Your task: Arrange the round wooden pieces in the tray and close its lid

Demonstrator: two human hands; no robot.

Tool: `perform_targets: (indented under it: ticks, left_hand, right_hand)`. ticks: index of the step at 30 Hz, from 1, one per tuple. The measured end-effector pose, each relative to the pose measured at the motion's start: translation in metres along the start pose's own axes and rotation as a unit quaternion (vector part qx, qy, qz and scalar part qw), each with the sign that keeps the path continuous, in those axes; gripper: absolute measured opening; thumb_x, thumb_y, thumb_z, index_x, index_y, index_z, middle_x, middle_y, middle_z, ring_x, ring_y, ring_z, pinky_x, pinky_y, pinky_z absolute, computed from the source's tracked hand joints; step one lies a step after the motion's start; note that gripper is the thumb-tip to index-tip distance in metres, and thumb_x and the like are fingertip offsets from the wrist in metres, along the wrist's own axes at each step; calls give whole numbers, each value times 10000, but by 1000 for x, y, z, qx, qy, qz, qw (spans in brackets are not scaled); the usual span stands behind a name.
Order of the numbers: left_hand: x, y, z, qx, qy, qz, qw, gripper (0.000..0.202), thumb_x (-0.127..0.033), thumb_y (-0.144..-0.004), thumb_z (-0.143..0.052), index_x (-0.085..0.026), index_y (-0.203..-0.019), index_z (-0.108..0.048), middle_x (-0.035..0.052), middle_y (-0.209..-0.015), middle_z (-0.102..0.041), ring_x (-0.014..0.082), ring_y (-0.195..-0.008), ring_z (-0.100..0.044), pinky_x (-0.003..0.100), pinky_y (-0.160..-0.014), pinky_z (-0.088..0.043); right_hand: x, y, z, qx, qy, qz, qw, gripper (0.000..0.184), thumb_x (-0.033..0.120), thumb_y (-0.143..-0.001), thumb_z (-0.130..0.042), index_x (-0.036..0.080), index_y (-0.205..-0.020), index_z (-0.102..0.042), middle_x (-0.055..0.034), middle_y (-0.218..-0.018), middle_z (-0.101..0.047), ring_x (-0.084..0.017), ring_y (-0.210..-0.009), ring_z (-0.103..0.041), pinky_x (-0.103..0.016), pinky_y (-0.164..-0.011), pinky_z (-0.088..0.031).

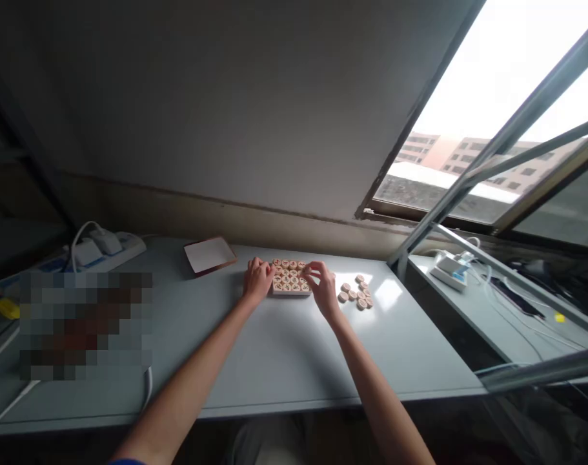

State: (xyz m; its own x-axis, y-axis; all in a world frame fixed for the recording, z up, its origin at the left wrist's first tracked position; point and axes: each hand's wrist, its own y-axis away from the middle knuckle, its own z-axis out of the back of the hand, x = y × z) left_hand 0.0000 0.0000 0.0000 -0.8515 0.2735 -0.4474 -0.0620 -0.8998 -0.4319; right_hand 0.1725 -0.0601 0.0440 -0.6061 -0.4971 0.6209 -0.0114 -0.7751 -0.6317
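A small box filled with round wooden game pieces sits at the back of the grey table. My left hand rests against the box's left edge, fingers curled on it. My right hand is at the box's right end, fingers pinched over a piece at the corner. Several loose wooden pieces lie on the table just right of my right hand.
The box lid lies upside down to the left of the box. A power strip with plugs is at the far left. A window frame and a second table with a charger and cables stand to the right.
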Motion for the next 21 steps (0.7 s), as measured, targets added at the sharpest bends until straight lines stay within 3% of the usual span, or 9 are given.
perform_targets:
  ticks: [4, 7, 10, 14, 21]
  left_hand:
    - [2, 6, 1, 79, -6, -41, 996, 291, -350, -839, -370, -185, -706, -569, 55, -799, -548, 186, -840, -496, 279, -711, -376]
    - [4, 6, -1, 113, -17, -55, 992, 224, -319, -819, -416, -188, -717, -566, 45, -809, -568, 181, -846, -506, 274, -704, -372]
    - [5, 4, -4, 117, -25, -59, 991, 192, -274, -814, -416, -187, -716, -556, 42, -821, -572, 172, -841, -512, 264, -689, -369]
    - [4, 3, -7, 108, -29, -70, 991, 194, -230, -820, -382, -179, -725, -543, 48, -825, -565, 164, -817, -516, 261, -682, -367]
    - [4, 3, -5, 112, -31, -67, 991, 193, -234, -817, -382, -180, -725, -543, 46, -814, -563, 166, -813, -516, 258, -671, -366]
  right_hand:
    - [-13, -24, -50, 0, 26, -31, 999, 216, 282, -761, -552, 202, -956, -507, -37, -882, -565, -149, -734, -533, -308, -682, -476]
    - [-24, -21, -65, -1, 13, -50, 999, 183, 253, -770, -524, 200, -945, -525, -47, -928, -554, -136, -726, -534, -284, -668, -470]
    - [-33, -12, -63, 23, -6, -52, 998, 159, 236, -774, -514, 203, -930, -530, -51, -943, -553, -146, -785, -545, -273, -677, -471]
    - [-40, -8, -53, 35, -8, -80, 996, 259, 233, -769, -529, 200, -1022, -484, -54, -923, -569, -151, -756, -551, -272, -648, -470]
    - [-36, -11, -49, 89, 76, 7, 993, 156, 202, -810, -474, 206, -958, -524, -62, -1035, -544, -170, -909, -514, -286, -768, -422]
